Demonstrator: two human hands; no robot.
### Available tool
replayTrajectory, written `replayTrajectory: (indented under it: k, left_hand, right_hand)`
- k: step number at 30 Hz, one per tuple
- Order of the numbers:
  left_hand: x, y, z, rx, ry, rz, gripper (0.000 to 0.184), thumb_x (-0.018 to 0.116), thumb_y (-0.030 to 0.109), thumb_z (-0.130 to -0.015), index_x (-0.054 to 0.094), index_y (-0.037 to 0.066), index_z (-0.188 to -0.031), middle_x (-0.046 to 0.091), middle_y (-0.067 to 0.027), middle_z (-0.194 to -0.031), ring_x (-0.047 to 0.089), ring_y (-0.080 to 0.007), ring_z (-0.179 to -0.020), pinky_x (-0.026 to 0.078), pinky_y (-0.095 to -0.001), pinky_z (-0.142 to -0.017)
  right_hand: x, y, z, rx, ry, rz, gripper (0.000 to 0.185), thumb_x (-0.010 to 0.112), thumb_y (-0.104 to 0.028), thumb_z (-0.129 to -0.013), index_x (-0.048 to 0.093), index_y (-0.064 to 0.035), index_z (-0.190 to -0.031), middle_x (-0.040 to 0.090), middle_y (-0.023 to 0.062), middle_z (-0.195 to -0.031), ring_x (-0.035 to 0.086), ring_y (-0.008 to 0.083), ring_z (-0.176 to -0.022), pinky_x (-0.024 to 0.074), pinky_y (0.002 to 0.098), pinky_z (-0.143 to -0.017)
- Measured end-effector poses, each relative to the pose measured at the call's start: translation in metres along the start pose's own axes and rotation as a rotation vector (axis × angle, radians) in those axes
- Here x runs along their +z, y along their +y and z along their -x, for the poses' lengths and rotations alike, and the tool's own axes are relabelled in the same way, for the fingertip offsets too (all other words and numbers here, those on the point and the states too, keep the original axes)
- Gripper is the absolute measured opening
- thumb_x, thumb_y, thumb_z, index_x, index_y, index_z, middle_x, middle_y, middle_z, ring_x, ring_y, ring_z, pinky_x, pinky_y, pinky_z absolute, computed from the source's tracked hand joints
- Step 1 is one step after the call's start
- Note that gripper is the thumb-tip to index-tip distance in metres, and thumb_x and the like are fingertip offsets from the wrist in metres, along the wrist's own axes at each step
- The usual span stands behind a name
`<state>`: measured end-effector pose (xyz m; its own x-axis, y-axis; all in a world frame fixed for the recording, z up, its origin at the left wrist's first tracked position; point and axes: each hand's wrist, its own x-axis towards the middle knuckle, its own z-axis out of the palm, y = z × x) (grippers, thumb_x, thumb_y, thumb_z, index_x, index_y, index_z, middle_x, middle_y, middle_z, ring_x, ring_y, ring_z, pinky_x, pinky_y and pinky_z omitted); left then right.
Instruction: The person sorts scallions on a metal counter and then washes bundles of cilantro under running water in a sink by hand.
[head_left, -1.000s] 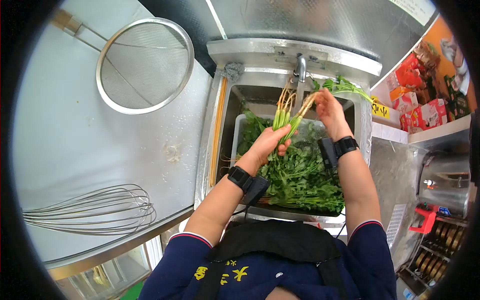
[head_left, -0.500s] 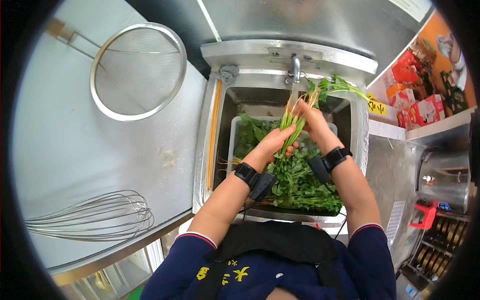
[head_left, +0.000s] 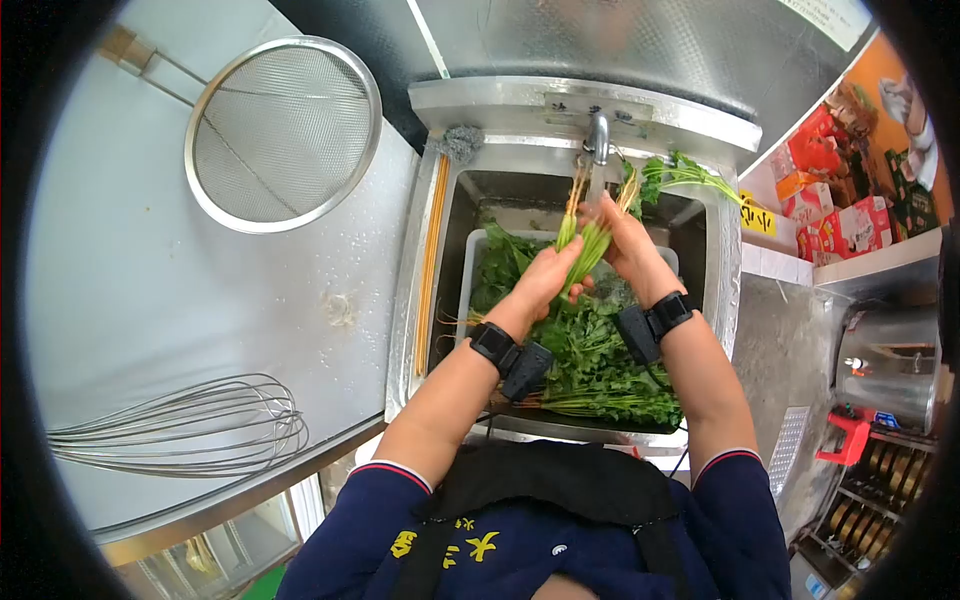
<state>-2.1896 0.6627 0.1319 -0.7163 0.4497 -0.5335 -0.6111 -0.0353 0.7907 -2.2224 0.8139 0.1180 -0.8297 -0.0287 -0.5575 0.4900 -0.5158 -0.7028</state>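
A bunch of coriander (head_left: 588,258) with green stems and pale brown roots is held under the tap (head_left: 599,138), roots pointing toward it. My left hand (head_left: 548,280) is closed round the stems. My right hand (head_left: 628,240) grips the stems nearer the roots, and the bunch is parted in two there. Water runs from the spout onto the root end. Below the hands, more leafy coriander (head_left: 600,365) fills a pale plastic tub (head_left: 466,290) in the sink (head_left: 727,290). Its lower leaves merge with those in the tub.
Loose green sprigs (head_left: 690,178) lie on the sink's back right corner. Long wooden sticks (head_left: 433,260) and a steel scourer (head_left: 461,144) rest at the left rim. On the left counter are a large strainer (head_left: 285,135) and a whisk (head_left: 190,430). Red boxes (head_left: 855,228) stand at right.
The root end of the bunch has split into two parts, the left part moving away from the right. The hands stay in nearly the same place.
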Motion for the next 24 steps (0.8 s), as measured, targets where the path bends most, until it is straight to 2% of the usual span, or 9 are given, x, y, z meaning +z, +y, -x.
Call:
replayTrajectory:
  k: [4,7,13,17,19,21,22,23,24]
  left_hand:
    - [-0.008,0.007,0.002,-0.065,-0.125,-0.082,0.046,0.038,0.044,-0.095,0.054,0.002,-0.105,0.055,-0.0034,-0.068,0.045,-0.0071,-0.048,0.038,-0.0227,-0.043]
    - [-0.005,0.006,0.001,-0.118,-0.072,-0.051,0.049,0.037,0.046,-0.095,0.055,0.001,-0.106,0.055,-0.0028,-0.068,0.045,-0.0071,-0.048,0.038,-0.0224,-0.043]
    - [-0.006,0.007,0.003,-0.119,-0.172,-0.109,0.054,0.037,0.05,-0.093,0.056,0.0,-0.101,0.054,-0.0021,-0.067,0.045,-0.0061,-0.048,0.038,-0.0225,-0.043]
    - [0.001,0.002,0.005,-0.09,-0.151,-0.129,0.047,0.044,0.046,-0.092,0.056,0.0,-0.097,0.051,0.0,-0.065,0.043,-0.0067,-0.049,0.037,-0.0235,-0.044]
    - [0.003,0.002,0.002,-0.059,-0.151,-0.194,0.044,0.047,0.044,-0.091,0.056,0.001,-0.095,0.05,0.0007,-0.064,0.042,-0.0067,-0.049,0.036,-0.0237,-0.045]
    - [0.003,0.0,0.001,-0.027,-0.128,-0.236,0.04,0.051,0.041,-0.09,0.055,0.001,-0.094,0.048,0.0011,-0.064,0.042,-0.0072,-0.049,0.036,-0.0244,-0.046]
    - [0.001,-0.003,0.0,-0.016,-0.113,-0.233,0.04,0.05,0.041,-0.09,0.055,0.001,-0.093,0.049,0.0005,-0.065,0.042,-0.0075,-0.049,0.036,-0.0248,-0.046]
    - [-0.001,-0.005,0.0,-0.015,-0.107,-0.23,0.04,0.05,0.041,-0.09,0.055,0.001,-0.093,0.049,0.0005,-0.065,0.042,-0.0075,-0.049,0.036,-0.0248,-0.046]
    - [-0.003,-0.007,-0.001,0.013,-0.054,-0.236,0.04,0.05,0.041,-0.09,0.054,0.001,-0.092,0.049,0.0003,-0.065,0.043,-0.0079,-0.05,0.036,-0.0249,-0.046]
  right_hand:
    - [-0.009,-0.014,0.012,0.064,-0.252,0.339,0.027,0.061,-0.028,-0.085,0.059,-0.0057,-0.101,0.061,0.0024,-0.087,0.058,0.0153,-0.08,0.0473,0.033,-0.073]
    - [-0.004,-0.014,0.011,-0.038,-0.17,0.453,0.025,0.062,-0.027,-0.084,0.059,-0.0071,-0.099,0.061,0.0016,-0.086,0.057,0.0136,-0.077,0.0466,0.0313,-0.071]
    - [-0.009,-0.003,0.012,-0.064,-0.159,0.337,0.019,0.063,-0.025,-0.083,0.06,-0.0084,-0.09,0.06,-0.0002,-0.078,0.057,0.0114,-0.07,0.046,0.0272,-0.064]
    - [-0.013,0.006,0.001,-0.198,-0.104,0.421,0.029,0.061,-0.034,-0.083,0.061,-0.0067,-0.09,0.06,0.0031,-0.077,0.055,0.0151,-0.07,0.0424,0.03,-0.063]
    - [-0.011,0.011,-0.006,-0.173,-0.036,0.396,0.032,0.058,-0.04,-0.084,0.06,-0.0074,-0.088,0.059,0.0047,-0.078,0.055,0.016,-0.071,0.0417,0.0313,-0.062]
    - [-0.009,0.012,-0.011,-0.03,0.215,0.073,0.034,0.058,-0.042,-0.084,0.061,-0.0083,-0.09,0.06,0.0058,-0.082,0.056,0.0168,-0.074,0.0424,0.0316,-0.063]
    - [-0.016,0.008,-0.009,-0.061,0.068,-0.054,0.039,0.058,-0.045,-0.084,0.06,-0.0083,-0.094,0.06,0.0057,-0.088,0.057,0.0176,-0.078,0.0444,0.0324,-0.068]
    - [-0.018,0.008,-0.009,-0.057,0.063,-0.05,0.039,0.058,-0.045,-0.084,0.06,-0.0083,-0.094,0.06,0.0057,-0.088,0.057,0.0176,-0.078,0.0444,0.0324,-0.068]
    - [-0.015,0.001,-0.002,-0.004,-0.085,0.041,0.038,0.059,-0.043,-0.084,0.059,-0.0077,-0.096,0.06,0.0054,-0.09,0.057,0.0179,-0.08,0.0454,0.0334,-0.071]
